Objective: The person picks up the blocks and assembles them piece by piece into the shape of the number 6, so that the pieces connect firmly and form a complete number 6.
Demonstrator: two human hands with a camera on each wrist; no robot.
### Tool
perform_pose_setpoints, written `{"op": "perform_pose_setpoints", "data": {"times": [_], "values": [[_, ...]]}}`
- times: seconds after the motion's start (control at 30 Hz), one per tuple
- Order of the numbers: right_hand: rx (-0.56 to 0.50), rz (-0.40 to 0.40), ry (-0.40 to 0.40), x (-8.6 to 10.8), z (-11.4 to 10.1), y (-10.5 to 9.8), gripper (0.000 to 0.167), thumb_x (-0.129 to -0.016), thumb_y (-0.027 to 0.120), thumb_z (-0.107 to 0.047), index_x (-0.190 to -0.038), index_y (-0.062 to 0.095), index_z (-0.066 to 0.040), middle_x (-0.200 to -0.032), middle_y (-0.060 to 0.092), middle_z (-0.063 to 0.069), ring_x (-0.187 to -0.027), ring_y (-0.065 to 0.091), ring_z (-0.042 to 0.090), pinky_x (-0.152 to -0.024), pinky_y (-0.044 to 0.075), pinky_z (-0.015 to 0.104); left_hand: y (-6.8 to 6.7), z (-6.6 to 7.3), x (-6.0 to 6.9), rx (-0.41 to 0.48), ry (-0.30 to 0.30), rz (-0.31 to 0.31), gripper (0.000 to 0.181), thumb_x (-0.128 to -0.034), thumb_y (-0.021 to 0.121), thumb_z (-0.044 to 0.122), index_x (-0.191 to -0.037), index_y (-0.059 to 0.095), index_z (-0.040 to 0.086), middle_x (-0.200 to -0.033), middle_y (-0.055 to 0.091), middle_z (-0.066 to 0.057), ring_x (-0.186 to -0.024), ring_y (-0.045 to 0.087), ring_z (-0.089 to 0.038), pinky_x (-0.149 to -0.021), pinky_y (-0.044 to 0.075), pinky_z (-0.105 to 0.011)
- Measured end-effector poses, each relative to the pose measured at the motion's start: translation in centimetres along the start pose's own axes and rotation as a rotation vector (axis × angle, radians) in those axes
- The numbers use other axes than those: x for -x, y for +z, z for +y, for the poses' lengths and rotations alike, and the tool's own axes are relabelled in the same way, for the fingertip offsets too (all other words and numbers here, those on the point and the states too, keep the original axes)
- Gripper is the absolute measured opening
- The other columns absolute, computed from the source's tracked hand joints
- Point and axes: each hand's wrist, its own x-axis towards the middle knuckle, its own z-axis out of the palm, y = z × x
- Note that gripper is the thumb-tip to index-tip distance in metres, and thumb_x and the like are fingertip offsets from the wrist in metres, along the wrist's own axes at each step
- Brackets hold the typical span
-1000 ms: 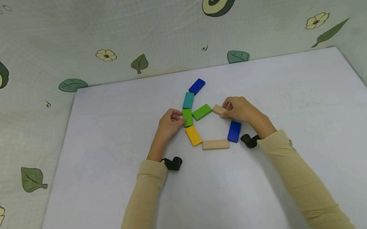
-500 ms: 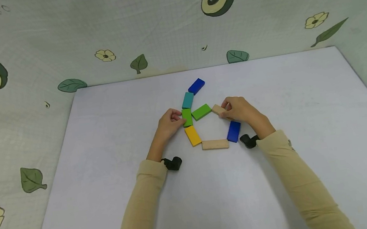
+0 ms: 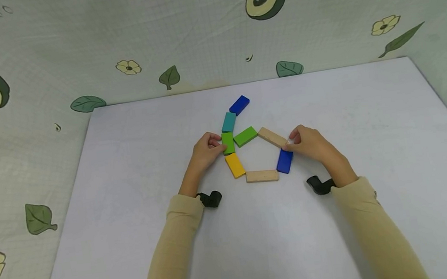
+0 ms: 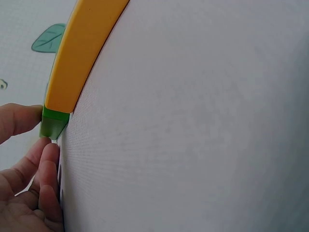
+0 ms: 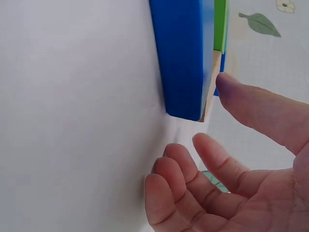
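Observation:
On the white table, wooden blocks lie end to end in a ring with a tail. My left hand [image 3: 207,153] holds the upright-lying green block [image 3: 228,143] at its left edge; in the left wrist view the thumb and index finger meet the green block [image 4: 54,124] just beyond the yellow block [image 4: 87,58]. My right hand [image 3: 310,143] is beside the right corner of the ring, where the plain wood block [image 3: 272,137] meets the blue block [image 3: 285,161]. Nothing lies between its parted thumb and fingers in the right wrist view, close to the blue block [image 5: 181,63].
A second green block [image 3: 245,136] and a lower plain wood block [image 3: 262,176] complete the ring's outline. A teal block [image 3: 229,122] and a dark blue block [image 3: 239,105] form the tail towards the back. Avocado-print cloth [image 3: 200,29] hangs behind the table [image 3: 123,148].
My right hand has let go of the upper plain wood block and moved right and slightly nearer. That block now shows in full. The left hand has stayed in place.

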Motion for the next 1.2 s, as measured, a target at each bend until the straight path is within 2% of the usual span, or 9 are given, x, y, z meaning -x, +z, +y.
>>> {"op": "perform_pose_setpoints", "data": {"times": [0.23, 0.57, 0.9, 1.2], "values": [[-0.034, 0.030, -0.063, 1.6, 1.6, 1.1, 0.037, -0.089, 0.060, -0.028, -0.109, 0.054, 0.003, -0.098, 0.056, 0.016, -0.088, 0.051, 0.027, -0.072, 0.041, 0.033, 0.0, 0.0, 0.0, -0.014, -0.006, -0.002, 0.032, -0.0857, 0.064, 0.021, -0.112, 0.054, 0.007, -0.094, 0.053, -0.007, -0.082, 0.049, -0.018, -0.071, 0.039, -0.024], [-0.077, 0.052, -0.096, 2.1, 1.7, 1.2, 0.029, -0.089, 0.062, -0.023, -0.102, 0.057, 0.002, -0.090, 0.055, 0.012, -0.081, 0.049, 0.023, -0.067, 0.039, 0.029, -0.1, 0.0, 0.1, -0.011, -0.005, -0.011, 0.032, -0.0857, 0.064, 0.022, -0.112, 0.054, 0.006, -0.094, 0.053, -0.007, -0.082, 0.049, -0.018, -0.072, 0.040, -0.024], [-0.079, 0.045, -0.077, 2.5, 1.5, 1.1, 0.030, -0.089, 0.061, -0.024, -0.104, 0.056, 0.002, -0.091, 0.054, 0.013, -0.082, 0.049, 0.023, -0.067, 0.038, 0.029, 0.0, 0.1, -0.1, -0.012, -0.008, -0.014, 0.033, -0.0858, 0.065, 0.022, -0.112, 0.054, 0.007, -0.095, 0.053, -0.007, -0.083, 0.049, -0.019, -0.074, 0.039, -0.025], [-0.083, 0.040, -0.147, 2.2, 1.5, 1.3, 0.032, -0.091, 0.058, -0.018, -0.117, 0.055, 0.001, -0.090, 0.057, 0.013, -0.078, 0.051, 0.021, -0.065, 0.040, 0.028, -0.2, 0.2, 0.3, 0.005, 0.006, -0.008, 0.028, -0.0849, 0.065, 0.022, -0.107, 0.055, 0.008, -0.092, 0.054, -0.007, -0.081, 0.050, -0.019, -0.074, 0.042, -0.027]]}}
